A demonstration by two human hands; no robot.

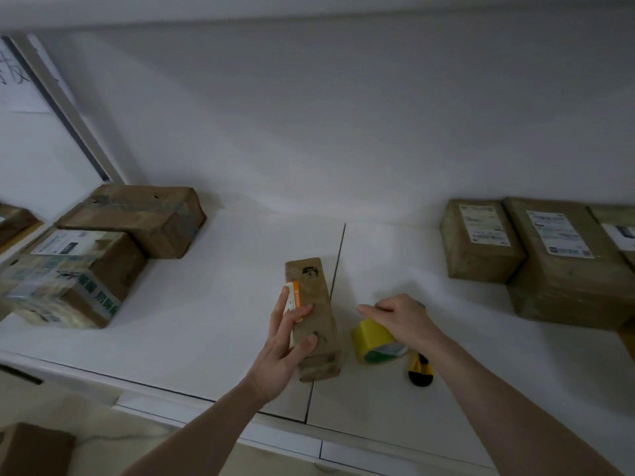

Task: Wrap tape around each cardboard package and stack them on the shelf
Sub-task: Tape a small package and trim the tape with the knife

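Now, at the white tabletop (213, 341): I stand with both of my hands over the middle of it.
Left hand (287, 341): my fingers lie straight and spread along the left side of a narrow cardboard package (314, 314), thumb pressed to its near top face; nothing is curled round it.
Narrow package: it lies lengthwise at the centre of the tabletop, pointing toward 12 o'clock, just left of the dark seam (335, 280) between two panels; an orange-and-white label (294, 298) sits on its left edge under my fingertips.
Right hand (400, 319): at 3 o'clock from the package, my fingers are curled over the top of a yellow tape roll (372, 341) and grip it, the index finger reaching out toward the package.
Tape roll: just right of the package, apart from it, tilted so its green inner core shows.
Yellow-and-black cutter (420, 371): it rests on the tabletop at 5 o'clock from the roll, partly hidden beneath my wrist.
Left group: two taped boxes (103, 255) at 9 to 10 o'clock, one behind the other, touching.
Right group: labelled boxes (536, 255) side by side at 2 o'clock, against the white wall (343, 132).
Lower left corner: another brown box (34, 448) below the tabletop's edge.
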